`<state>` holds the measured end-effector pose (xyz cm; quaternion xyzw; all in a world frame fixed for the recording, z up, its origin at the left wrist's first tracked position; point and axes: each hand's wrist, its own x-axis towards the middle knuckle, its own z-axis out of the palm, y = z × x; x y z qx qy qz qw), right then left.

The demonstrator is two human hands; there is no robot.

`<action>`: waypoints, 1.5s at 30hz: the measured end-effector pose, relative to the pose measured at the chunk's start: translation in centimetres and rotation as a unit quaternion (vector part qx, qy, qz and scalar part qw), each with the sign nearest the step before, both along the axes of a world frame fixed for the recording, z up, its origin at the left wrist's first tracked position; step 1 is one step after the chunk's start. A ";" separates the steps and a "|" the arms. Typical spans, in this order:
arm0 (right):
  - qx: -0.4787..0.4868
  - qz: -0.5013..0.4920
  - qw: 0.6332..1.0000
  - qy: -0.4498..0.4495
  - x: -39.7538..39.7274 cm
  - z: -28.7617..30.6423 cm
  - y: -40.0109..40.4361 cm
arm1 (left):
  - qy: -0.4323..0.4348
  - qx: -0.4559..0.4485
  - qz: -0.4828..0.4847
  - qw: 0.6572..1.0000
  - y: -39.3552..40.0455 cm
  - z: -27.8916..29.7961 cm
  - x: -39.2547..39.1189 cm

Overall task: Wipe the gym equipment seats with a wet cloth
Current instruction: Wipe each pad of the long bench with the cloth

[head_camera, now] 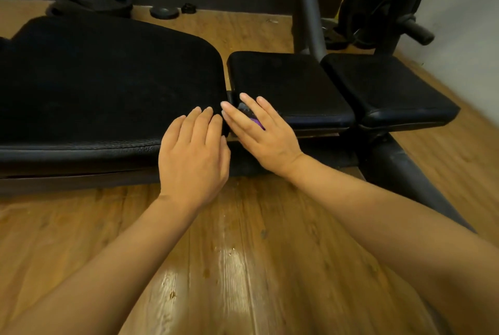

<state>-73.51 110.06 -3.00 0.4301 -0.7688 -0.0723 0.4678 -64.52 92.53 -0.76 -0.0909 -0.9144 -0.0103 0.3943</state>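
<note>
1. Your right hand (266,132) lies flat on the near left corner of the middle seat pad (290,86), fingers straight and pointing up and to the left toward the gap between the pads.
2. The cloth (258,123) is under that palm. Only a purple scrap shows between the fingers, so you cannot tell how it is folded or how far it spreads.
3. The grip on the cloth is a flat press, not a clamp: the fingers are apart and extended, with nothing curled round the fabric.
4. Your left hand (194,145) rests on the near right corner of the long back pad (108,78), just across the gap, fingers slightly bent over the edge and holding nothing.
5. The relation that matters: the unwiped part of the middle seat pad lies away from you and to the right of the cloth, and its long axis runs from the near edge to the far edge.
6. My judgement is that the right hand is the one to sweep, since it already bears on the cloth.
7. The far seat pad (388,86) sits just beside it on the right, well within the same arm's side.
</note>
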 end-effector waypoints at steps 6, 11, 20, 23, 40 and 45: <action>0.030 0.005 0.999 0.022 -0.7 0.3 6.5 | 0.013 0.015 0.009 1.000 0.4 -0.2 -0.3; 0.043 -0.042 0.998 -0.005 -1.9 0.5 15.6 | 0.023 0.019 0.024 0.999 0.8 0.0 -0.6; -0.027 -0.095 0.994 -0.044 -0.8 0.3 12.5 | 0.020 0.051 0.050 0.997 1.6 -0.1 -0.3; -0.006 -0.061 0.997 -0.036 -0.5 0.4 6.6 | 0.013 0.046 0.050 0.998 1.6 -0.1 -0.1; -0.015 -0.029 0.997 -0.071 -0.9 1.3 15.8 | -0.051 -0.012 -0.036 0.998 7.6 -0.2 -1.8; -0.059 -0.051 0.994 -0.070 0.2 0.7 18.2 | -0.056 0.009 -0.095 0.994 11.1 0.5 -3.3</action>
